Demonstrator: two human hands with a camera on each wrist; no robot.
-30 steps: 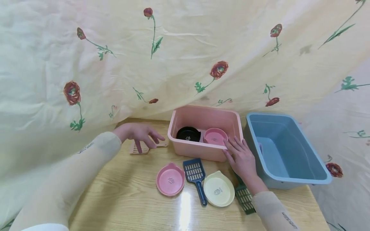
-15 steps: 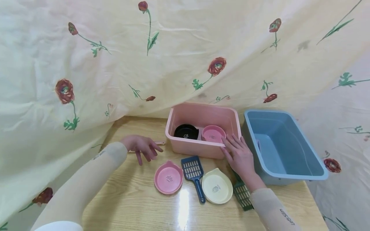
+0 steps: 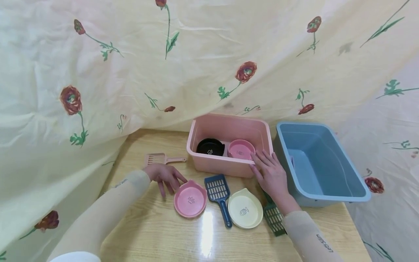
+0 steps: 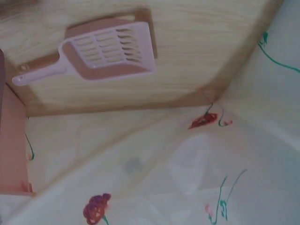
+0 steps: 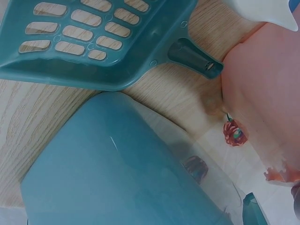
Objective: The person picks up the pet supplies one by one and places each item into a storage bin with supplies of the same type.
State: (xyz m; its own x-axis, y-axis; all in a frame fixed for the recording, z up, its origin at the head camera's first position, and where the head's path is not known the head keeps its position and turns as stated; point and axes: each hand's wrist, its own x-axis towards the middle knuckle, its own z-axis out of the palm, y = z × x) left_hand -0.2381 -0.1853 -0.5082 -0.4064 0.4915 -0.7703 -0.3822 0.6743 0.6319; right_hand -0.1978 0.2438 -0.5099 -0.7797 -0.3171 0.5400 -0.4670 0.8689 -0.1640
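Note:
My left hand [image 3: 164, 176] hovers at the upper left of a pink cat-ear bowl [image 3: 190, 200], fingers loosely spread and holding nothing. Its fingertips are close to the bowl's rim; whether they touch it I cannot tell. My right hand [image 3: 271, 178] rests on the front rim of the pink bin [image 3: 222, 166], fingers extended over the edge. Inside that bin sit a black bowl [image 3: 210, 146] and another pink bowl [image 3: 241, 149]. Behind the left hand lies a pale pink litter scoop [image 3: 157, 159], seen whole in the left wrist view.
A blue litter scoop [image 3: 218, 191] and a cream bowl [image 3: 244, 209] lie before the pink bin. A dark green litter scoop [image 3: 274, 219] is partly under the right forearm. The blue bin [image 3: 322, 197] stands at the right, near the table edge. A floral cloth [image 3: 203, 72] hangs behind.
My left hand has moved from over the pale pink scoop down and right to the pink bowl, uncovering the scoop. The right hand stays on the bin's rim. The head view has shifted slightly.

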